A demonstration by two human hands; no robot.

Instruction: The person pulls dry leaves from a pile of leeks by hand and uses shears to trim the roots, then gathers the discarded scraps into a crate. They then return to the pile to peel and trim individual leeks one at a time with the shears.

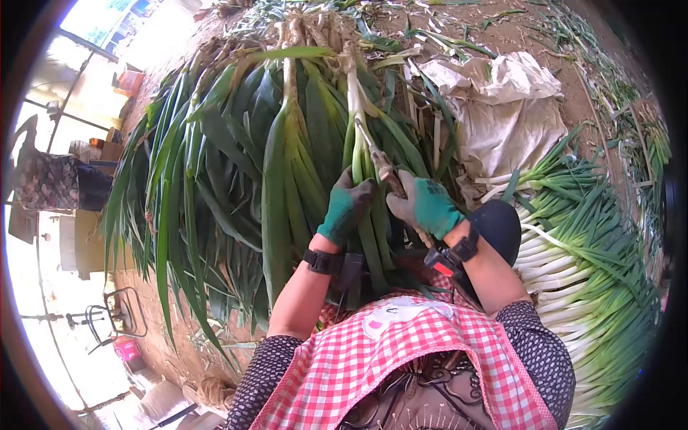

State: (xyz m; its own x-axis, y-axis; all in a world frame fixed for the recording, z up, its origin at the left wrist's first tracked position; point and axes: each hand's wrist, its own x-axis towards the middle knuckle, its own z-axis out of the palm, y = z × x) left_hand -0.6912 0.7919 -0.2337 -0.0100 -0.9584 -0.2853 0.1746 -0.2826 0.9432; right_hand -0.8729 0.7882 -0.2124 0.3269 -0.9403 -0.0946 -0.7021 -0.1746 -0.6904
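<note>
Large leeks with muddy roots lie in a heap (236,150), their green leaves hanging toward me. One leek (355,93), white stem up and roots at the far end, lies between my hands. My left hand (347,208), in a green and grey glove, has its fingers closed round this leek's green leaves. My right hand (424,203), gloved alike, is closed on a brownish, withered leaf (383,168) that runs along the leek. The fingertips of both hands are partly hidden.
Cleaned leeks (573,287) with white stems lie in a long row at the right. A crumpled whitish sack (509,107) is beyond them. Leaf scraps litter the soil. At the left stand a person in camouflage clothing (50,183) and a metal frame (118,312).
</note>
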